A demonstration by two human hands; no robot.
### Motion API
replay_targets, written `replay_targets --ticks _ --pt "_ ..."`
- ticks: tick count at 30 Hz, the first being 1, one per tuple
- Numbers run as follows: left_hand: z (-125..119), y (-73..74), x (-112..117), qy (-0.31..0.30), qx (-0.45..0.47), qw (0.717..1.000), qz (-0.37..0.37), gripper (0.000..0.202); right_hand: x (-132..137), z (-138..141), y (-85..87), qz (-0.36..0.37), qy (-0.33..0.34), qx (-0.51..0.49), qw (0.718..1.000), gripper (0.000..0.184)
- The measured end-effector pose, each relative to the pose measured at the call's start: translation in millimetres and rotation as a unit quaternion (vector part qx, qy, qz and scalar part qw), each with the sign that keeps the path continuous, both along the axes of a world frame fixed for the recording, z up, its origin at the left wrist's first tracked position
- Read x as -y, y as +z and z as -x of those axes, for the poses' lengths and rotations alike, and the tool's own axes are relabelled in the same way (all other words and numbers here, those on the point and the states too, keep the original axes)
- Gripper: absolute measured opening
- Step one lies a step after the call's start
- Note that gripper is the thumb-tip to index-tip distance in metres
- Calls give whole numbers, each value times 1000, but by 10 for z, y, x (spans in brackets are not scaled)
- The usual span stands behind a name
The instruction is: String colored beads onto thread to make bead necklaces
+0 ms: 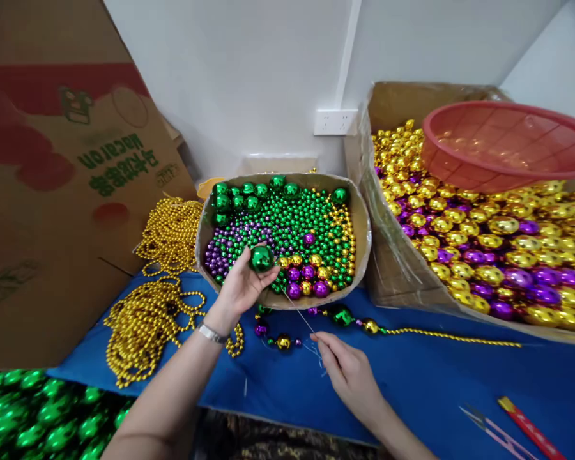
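Note:
My left hand (246, 281), with a watch or bracelet at its wrist, holds a large shiny green bead (261, 259) between thumb and fingers over the cardboard tray (364, 255). My right hand (342, 364) pinches a long thin needle (297, 311), whose tip points up toward the tray and the left hand. Pale thread ends hang near the right fingertips. Green, purple and gold beads (308, 271) of several sizes fill the tray. In front of it lies a strung bead garland (341, 314), its yellow twisted end running to the right.
Gold bead strands (144, 326) are heaped left of the tray. A large carton (67, 211) stands at the left; another box (402, 281) of gold and purple beads carries a red basket (498, 147). Thread snips (496, 431) and a red-handled cutter (529, 427) lie on the blue cloth (441, 377).

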State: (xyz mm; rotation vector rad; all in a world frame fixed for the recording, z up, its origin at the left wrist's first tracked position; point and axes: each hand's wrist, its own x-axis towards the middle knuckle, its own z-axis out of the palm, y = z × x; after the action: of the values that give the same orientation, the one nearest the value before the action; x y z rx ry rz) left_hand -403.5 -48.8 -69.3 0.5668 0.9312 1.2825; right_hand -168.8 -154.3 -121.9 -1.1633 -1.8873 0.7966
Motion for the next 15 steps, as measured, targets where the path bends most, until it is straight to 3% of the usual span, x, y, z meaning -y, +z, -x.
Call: replay_targets --ticks 5,12,15 --pt "-275 -91 219 11 84 995 49 34 18 -36 27 -32 -10 20 999 23" --pt "-390 -124 360 -25 45 999 11 35 76 -119 53 -29 -26 32 999 23" --pt "-413 -110 376 -14 52 998 10 39 95 -116 39 -32 -26 26 999 22"
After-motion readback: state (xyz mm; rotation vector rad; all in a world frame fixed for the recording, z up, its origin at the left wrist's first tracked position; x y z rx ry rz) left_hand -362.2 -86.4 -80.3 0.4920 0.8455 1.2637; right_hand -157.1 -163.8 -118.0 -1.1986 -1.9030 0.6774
